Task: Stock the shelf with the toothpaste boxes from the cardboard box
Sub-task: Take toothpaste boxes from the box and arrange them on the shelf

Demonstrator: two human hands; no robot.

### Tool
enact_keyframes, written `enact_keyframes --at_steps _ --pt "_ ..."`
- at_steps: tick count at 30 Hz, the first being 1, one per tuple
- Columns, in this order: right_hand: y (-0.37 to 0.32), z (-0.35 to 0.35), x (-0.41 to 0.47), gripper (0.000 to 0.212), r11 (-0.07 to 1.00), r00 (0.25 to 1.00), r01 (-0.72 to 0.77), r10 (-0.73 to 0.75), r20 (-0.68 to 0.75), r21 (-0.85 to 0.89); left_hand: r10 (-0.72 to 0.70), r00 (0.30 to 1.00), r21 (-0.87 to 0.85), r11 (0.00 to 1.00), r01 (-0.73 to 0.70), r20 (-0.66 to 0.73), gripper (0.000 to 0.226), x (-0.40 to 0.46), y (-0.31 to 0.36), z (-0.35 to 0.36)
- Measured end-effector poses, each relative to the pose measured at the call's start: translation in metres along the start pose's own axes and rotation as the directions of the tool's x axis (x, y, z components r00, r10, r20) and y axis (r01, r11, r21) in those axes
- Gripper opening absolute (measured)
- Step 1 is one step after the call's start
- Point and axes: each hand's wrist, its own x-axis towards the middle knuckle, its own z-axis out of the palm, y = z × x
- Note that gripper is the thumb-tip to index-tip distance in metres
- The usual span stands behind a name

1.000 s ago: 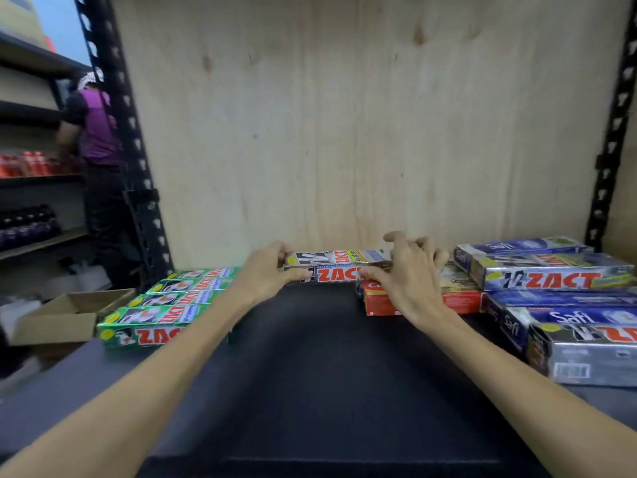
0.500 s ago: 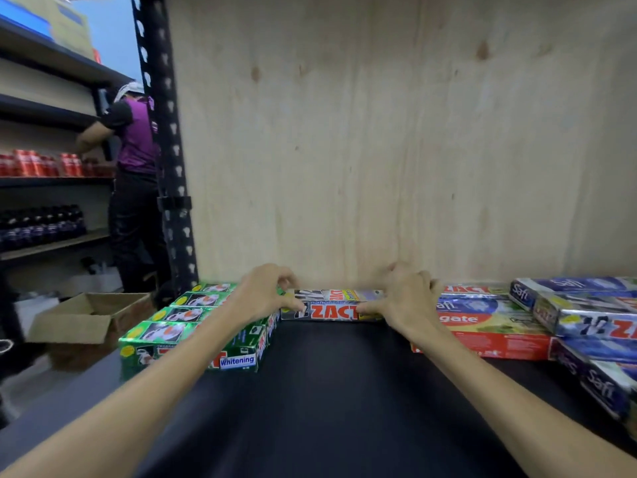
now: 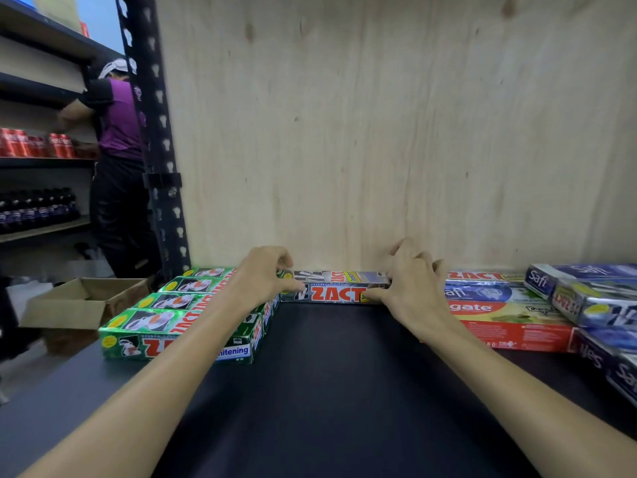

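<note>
A silver Zact toothpaste box [image 3: 336, 288] lies on the black shelf [image 3: 331, 374], flush against the plywood back panel. My left hand [image 3: 263, 279] pinches its left end, and my right hand [image 3: 410, 286] grips its right end. Left of it sits a row of green Zact boxes [image 3: 179, 326]. To the right lie a red Colgate box [image 3: 510, 322] and a pile of blue Safi and silver Zact boxes [image 3: 586, 298]. An open cardboard box [image 3: 79, 301] stands on the floor beyond the shelf's left end.
A black perforated upright [image 3: 151, 132] marks the shelf's left end. Behind it a person in a purple shirt [image 3: 117, 139] works at another shelf holding red cans [image 3: 34, 144] and dark bottles [image 3: 38, 210]. Bare black shelf lies between my forearms.
Both hands have carried the silver Zact box back and down onto the shelf against the plywood panel. My view has shifted left and nearer to the shelf.
</note>
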Motion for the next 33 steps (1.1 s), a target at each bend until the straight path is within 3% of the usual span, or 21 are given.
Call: enact_keyframes --at_steps 10,13,16,19,26,29,33 --pt "-0.002 -0.004 -0.003 0.069 0.996 1.0 -0.006 0.005 -0.014 -0.087 -0.033 0.996 -0.033 0.999 0.035 0.081 0.058 -0.005 0.007 -0.007" --pt "-0.008 -0.008 -0.006 0.069 0.991 0.999 -0.003 -0.001 -0.034 -0.131 -0.061 0.987 -0.169 0.982 0.087 0.152 0.072 -0.012 0.02 -0.021" --pt "-0.01 -0.019 -0.012 0.071 0.995 0.997 -0.014 0.006 -0.081 -0.101 -0.006 0.998 -0.181 0.983 0.016 0.055 0.077 -0.028 0.041 -0.026" --pt "-0.012 -0.041 -0.026 0.072 0.998 0.993 -0.054 0.058 -0.104 0.046 0.07 0.997 -0.24 0.968 -0.077 -0.039 0.075 -0.051 0.056 -0.012" --pt "-0.009 -0.099 -0.088 0.046 0.997 0.988 -0.024 0.036 -0.151 0.078 0.111 0.958 -0.329 0.924 -0.197 -0.263 0.064 -0.105 0.104 0.018" --pt "0.0 -0.126 -0.109 0.048 1.0 0.984 -0.007 0.006 -0.177 -0.007 0.144 0.947 -0.327 0.914 -0.239 -0.289 0.058 -0.127 0.132 0.028" --pt "0.025 -0.169 -0.128 0.051 0.997 0.987 -0.012 0.0 -0.16 -0.074 0.207 0.954 -0.367 0.888 -0.277 -0.218 0.053 -0.148 0.177 0.041"
